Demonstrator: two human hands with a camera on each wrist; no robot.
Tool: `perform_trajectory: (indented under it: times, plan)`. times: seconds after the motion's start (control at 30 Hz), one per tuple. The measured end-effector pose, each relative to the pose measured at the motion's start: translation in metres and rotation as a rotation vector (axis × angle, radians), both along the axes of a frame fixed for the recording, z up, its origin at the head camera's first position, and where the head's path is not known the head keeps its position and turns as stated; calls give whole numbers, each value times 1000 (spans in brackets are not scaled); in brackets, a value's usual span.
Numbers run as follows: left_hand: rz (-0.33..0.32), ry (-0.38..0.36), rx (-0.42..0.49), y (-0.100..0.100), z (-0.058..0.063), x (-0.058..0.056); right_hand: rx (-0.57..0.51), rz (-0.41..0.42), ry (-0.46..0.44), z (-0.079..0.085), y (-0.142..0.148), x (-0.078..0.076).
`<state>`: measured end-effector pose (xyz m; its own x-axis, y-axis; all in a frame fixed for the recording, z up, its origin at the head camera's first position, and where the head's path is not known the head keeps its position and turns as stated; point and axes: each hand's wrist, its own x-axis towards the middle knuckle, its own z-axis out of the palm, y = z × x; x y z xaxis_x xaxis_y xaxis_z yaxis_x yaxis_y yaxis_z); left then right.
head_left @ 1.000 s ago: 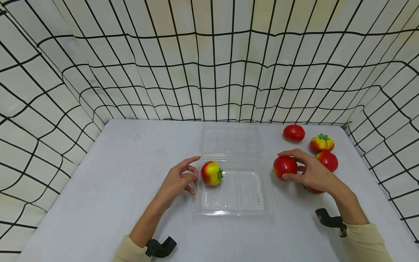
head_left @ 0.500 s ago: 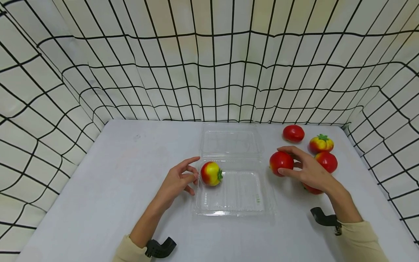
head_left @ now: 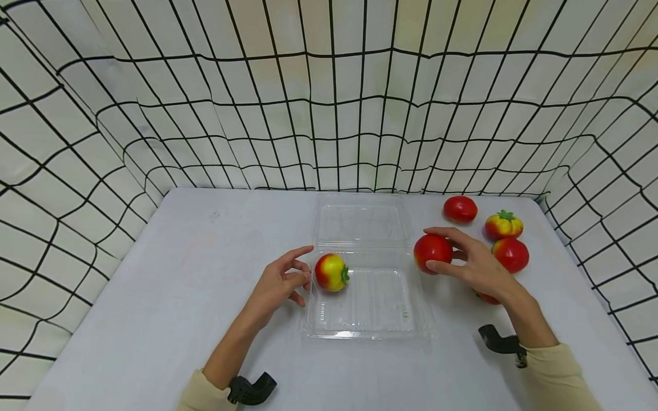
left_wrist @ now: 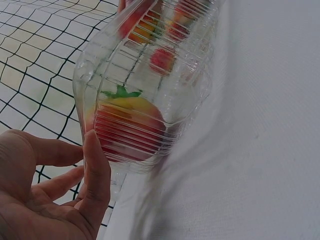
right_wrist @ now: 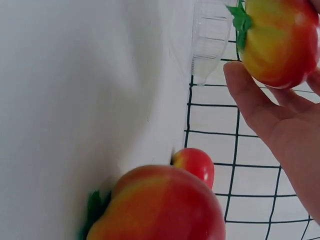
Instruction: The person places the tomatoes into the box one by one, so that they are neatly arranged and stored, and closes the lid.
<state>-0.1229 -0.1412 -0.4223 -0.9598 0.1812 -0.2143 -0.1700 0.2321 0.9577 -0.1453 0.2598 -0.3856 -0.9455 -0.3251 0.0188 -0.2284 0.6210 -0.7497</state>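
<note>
In the head view my right hand (head_left: 475, 265) grips a red toy tomato (head_left: 430, 254) above the table, just right of the clear plastic clamshell box (head_left: 360, 333). The right wrist view shows its yellow underside and green calyx (right_wrist: 242, 22). My left hand (head_left: 280, 285) is at the box's left side. There, in the left wrist view, thumb and finger (left_wrist: 96, 175) pinch the rim. A red-and-yellow toy tomato (head_left: 331, 273) with green leaves lies inside the box at the left. The box's lid (head_left: 362, 224) is laid open toward the back.
More toy tomatoes lie at the right: a red one (head_left: 460, 209) at the back, a lobed yellow-and-red one (head_left: 504, 226), another red one (head_left: 511, 255), and one (head_left: 488, 298) partly hidden under my right hand. Black wire mesh (head_left: 334, 137) surrounds the white table (head_left: 205, 274).
My right hand has moved left with the red toy tomato, away from the others and close to the box. The left hand and the box have stayed in place.
</note>
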Motion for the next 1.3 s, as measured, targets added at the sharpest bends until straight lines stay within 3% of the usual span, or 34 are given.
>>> perform_trajectory:
  times: [0.67, 0.97, 1.3]
  plan:
    - [-6, -1, 11, -1, -1, 0, -119, -28, -63, 1, -19, 1]
    - [-5, -2, 11, 0, -1, 0, -136, -29, -23, -2, -27, 0]
    - [1, -1, 2, 0, -1, 0, -101, -118, -14, 0, -35, -1]
